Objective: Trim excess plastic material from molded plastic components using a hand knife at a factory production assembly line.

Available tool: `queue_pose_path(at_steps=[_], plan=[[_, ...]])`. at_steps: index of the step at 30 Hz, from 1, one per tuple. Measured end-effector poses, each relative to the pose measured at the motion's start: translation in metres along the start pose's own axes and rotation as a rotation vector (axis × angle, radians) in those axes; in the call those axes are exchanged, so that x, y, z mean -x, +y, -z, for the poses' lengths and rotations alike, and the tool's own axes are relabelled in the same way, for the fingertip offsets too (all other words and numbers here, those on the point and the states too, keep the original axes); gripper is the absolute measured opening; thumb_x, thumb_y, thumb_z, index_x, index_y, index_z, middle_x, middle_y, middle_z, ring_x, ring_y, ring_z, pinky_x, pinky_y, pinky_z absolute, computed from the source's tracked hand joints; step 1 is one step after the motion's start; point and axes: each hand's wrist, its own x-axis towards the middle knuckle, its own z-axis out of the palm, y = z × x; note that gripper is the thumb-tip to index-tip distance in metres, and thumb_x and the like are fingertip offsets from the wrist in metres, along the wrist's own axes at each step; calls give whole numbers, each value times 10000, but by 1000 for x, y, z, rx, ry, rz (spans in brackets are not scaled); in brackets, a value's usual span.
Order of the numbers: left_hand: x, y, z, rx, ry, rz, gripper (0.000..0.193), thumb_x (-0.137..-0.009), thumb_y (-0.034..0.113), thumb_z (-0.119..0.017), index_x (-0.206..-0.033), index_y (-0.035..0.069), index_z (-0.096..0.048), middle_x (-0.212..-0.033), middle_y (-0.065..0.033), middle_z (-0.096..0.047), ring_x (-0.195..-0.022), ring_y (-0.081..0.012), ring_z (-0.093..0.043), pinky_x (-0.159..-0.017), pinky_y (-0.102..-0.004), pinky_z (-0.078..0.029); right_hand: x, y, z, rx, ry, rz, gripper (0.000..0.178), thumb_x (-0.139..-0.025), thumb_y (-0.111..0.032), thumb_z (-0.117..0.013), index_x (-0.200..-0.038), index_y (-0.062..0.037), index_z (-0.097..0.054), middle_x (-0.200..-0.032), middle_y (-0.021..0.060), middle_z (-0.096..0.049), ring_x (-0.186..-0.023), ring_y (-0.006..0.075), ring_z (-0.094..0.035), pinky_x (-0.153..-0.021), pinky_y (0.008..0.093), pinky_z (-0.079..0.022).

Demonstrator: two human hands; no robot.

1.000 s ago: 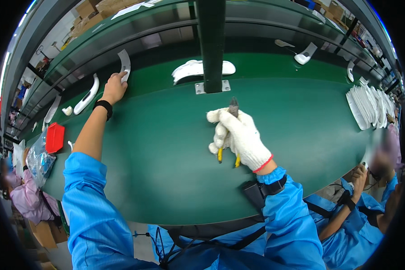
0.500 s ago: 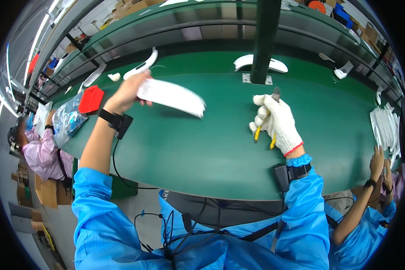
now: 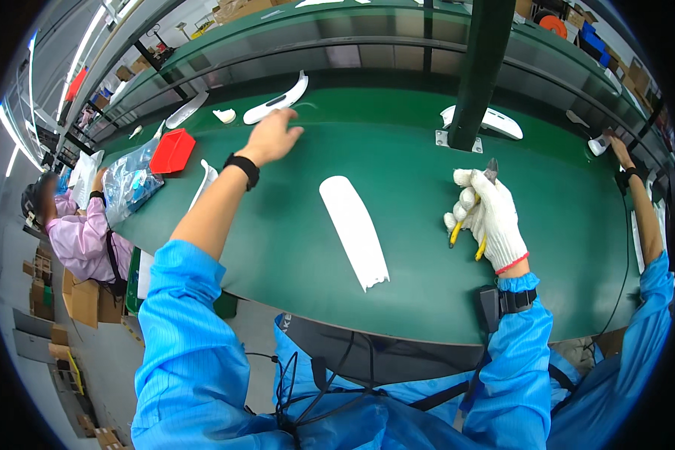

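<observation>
A long, curved white plastic panel (image 3: 355, 231) lies alone in the middle of the green work surface (image 3: 292, 247), its notched end toward me. My bare left hand (image 3: 272, 137) hovers farther back with its fingers apart and nothing visible in them. Just beyond its fingertips rests a curved white part with a dark slot (image 3: 279, 100); I cannot tell whether they touch. My right hand (image 3: 490, 217), in a white knitted glove, is closed round yellow-handled pliers (image 3: 455, 235), whose metal jaws poke out at the top.
A green post (image 3: 481, 75) stands on the surface, with a white curved part (image 3: 502, 124) behind it. At left are a red bin (image 3: 173, 151), a clear plastic bag (image 3: 130, 184) and a person in pink (image 3: 86, 236). A co-worker's arm (image 3: 645, 195) reaches in at right.
The white panel has left my left hand and lies on the surface. That hand moved away toward the slotted white part. My right hand still grips the pliers. The co-worker's arm at right reached farther forward.
</observation>
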Motion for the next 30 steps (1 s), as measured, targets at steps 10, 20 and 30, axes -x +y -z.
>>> queue_pose_path(at_steps=[10, 20, 30], plan=[[-60, -138, -42, -155, 175, 170, 739, -855, 338, -720, -1461, 41, -420, -1398, -245, -536, -1263, -405, -546, -1059, -459, -454, -3, -1, 5, -15, -46, -37, 279, -1035, -227, -520, -1103, 35, -588, -709, 48, -558, -594, 189, -574, -604, 451, -546], [-59, -62, -25, -236, 110, 187, 514, -904, 449, -661, -1185, 25, -584, -1112, -246, -673, -1065, -418, -631, -922, -504, -496, -2, -2, 10, -66, -61, -55, 290, -1030, -217, -523, -1114, 55, -577, -695, 66, -572, -600, 190, -573, -611, 443, -555], [96, -34, 44, -404, 78, 249, 416, -922, 382, -647, -1167, 54, -573, -996, -205, -679, -951, -410, -647, -794, -504, -509, -4, 3, 13, -57, -92, -32, 268, -1014, -228, -555, -1074, 30, -593, -698, 54, -577, -588, 195, -588, -599, 436, -568]])
